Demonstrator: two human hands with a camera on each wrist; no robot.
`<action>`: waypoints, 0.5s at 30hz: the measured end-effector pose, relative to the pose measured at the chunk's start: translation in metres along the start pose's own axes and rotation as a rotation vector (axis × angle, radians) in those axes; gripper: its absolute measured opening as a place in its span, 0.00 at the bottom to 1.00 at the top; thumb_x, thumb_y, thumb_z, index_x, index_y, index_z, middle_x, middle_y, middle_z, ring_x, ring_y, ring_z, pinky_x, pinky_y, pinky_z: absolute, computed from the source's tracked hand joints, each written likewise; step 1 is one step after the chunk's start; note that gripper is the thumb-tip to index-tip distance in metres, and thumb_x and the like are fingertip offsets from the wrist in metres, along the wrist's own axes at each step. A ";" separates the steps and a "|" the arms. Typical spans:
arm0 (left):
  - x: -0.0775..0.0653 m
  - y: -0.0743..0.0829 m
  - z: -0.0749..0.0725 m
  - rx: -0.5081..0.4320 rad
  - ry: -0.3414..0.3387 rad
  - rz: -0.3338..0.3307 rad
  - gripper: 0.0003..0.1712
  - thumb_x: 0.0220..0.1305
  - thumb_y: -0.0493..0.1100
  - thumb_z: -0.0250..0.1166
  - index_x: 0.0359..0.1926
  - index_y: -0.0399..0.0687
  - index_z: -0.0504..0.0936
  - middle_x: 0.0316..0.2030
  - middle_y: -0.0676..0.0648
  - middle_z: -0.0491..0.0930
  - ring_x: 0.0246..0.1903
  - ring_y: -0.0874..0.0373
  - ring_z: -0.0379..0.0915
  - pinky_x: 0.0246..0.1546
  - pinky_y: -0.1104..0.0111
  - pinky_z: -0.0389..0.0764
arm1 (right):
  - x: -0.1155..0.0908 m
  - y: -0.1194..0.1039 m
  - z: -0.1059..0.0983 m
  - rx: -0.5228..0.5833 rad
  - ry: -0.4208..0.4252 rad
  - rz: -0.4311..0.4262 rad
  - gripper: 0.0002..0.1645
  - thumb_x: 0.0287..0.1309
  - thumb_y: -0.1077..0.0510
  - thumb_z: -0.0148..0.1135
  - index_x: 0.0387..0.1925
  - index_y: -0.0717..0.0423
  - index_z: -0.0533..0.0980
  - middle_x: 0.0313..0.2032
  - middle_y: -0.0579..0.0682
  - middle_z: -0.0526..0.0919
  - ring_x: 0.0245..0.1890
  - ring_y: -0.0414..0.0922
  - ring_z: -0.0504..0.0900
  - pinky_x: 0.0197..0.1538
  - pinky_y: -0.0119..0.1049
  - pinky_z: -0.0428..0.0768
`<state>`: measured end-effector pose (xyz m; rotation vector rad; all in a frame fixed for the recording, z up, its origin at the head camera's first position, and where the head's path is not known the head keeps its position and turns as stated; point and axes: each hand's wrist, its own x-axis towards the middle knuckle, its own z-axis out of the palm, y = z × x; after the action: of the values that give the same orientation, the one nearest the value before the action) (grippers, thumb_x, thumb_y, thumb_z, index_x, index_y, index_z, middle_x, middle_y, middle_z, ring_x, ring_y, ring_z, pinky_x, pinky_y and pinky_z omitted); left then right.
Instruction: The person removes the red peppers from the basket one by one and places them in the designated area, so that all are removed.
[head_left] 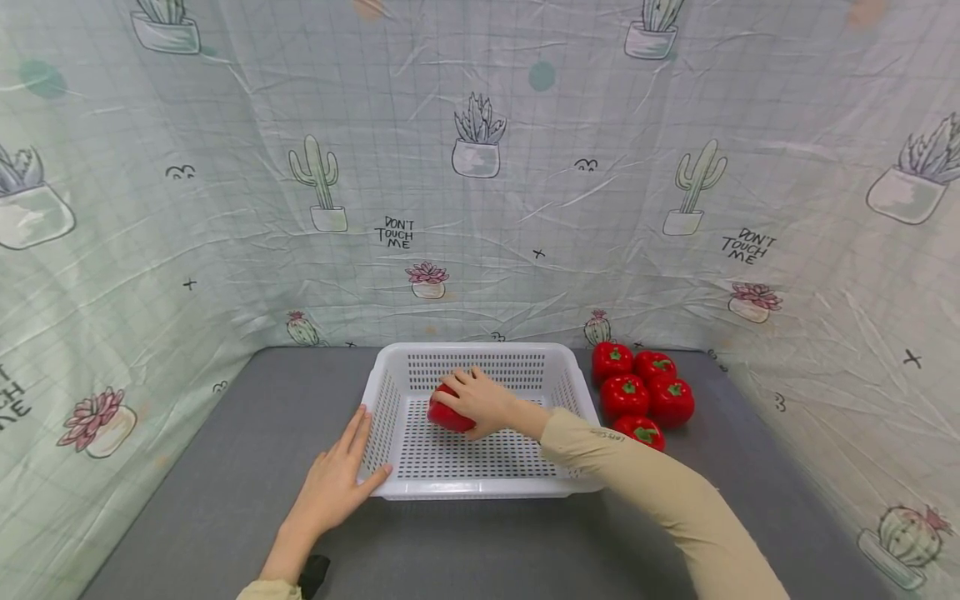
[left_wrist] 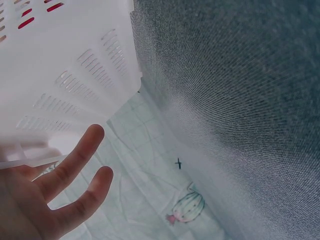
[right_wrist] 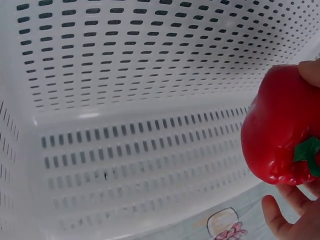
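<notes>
A white slotted plastic basket [head_left: 480, 487] sits on the grey table. Inside it, left of the middle, my right hand [head_left: 486, 403] grips a red bell pepper [head_left: 448, 412], fingers over the top and thumb on the near side. In the right wrist view that bell pepper [right_wrist: 280, 130] shows its green stem, with fingertips at its edge. My left hand [head_left: 336, 483] rests at the basket's near left corner, fingers extended along the left rim and thumb at the front. The left wrist view shows two fingers [left_wrist: 82, 150] reaching out beside the basket's outer wall [left_wrist: 75, 65].
Several red bell peppers [head_left: 625, 395] with green stems stand grouped on the table [head_left: 300, 400] to the right of the basket. A cactus-patterned cloth [head_left: 480, 233] hangs behind and along both sides. The right sleeve [head_left: 645, 475] crosses the basket's right rim.
</notes>
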<state>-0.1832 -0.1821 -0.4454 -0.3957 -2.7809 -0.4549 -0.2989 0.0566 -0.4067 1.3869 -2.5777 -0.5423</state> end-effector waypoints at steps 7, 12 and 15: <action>0.000 0.000 0.000 -0.001 0.009 0.006 0.46 0.53 0.58 0.59 0.65 0.37 0.54 0.67 0.40 0.52 0.51 0.39 0.69 0.39 0.45 0.70 | -0.016 0.008 -0.017 0.006 -0.023 -0.003 0.47 0.37 0.39 0.67 0.60 0.43 0.58 0.56 0.47 0.66 0.56 0.45 0.64 0.56 0.45 0.68; 0.000 0.000 0.000 0.004 0.007 0.009 0.46 0.54 0.59 0.58 0.65 0.36 0.54 0.67 0.39 0.52 0.51 0.39 0.69 0.39 0.45 0.70 | -0.031 0.013 -0.025 0.039 -0.002 -0.002 0.48 0.35 0.41 0.68 0.60 0.44 0.58 0.59 0.48 0.64 0.57 0.46 0.62 0.56 0.47 0.69; 0.000 0.000 0.000 0.002 0.003 0.009 0.46 0.54 0.58 0.59 0.65 0.36 0.54 0.67 0.40 0.52 0.51 0.39 0.69 0.38 0.45 0.70 | -0.042 0.016 -0.029 0.053 0.030 -0.007 0.48 0.34 0.42 0.69 0.60 0.45 0.59 0.60 0.49 0.63 0.57 0.47 0.62 0.55 0.47 0.69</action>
<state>-0.1834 -0.1824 -0.4457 -0.4062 -2.7750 -0.4504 -0.2793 0.0924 -0.3726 1.4098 -2.5827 -0.4542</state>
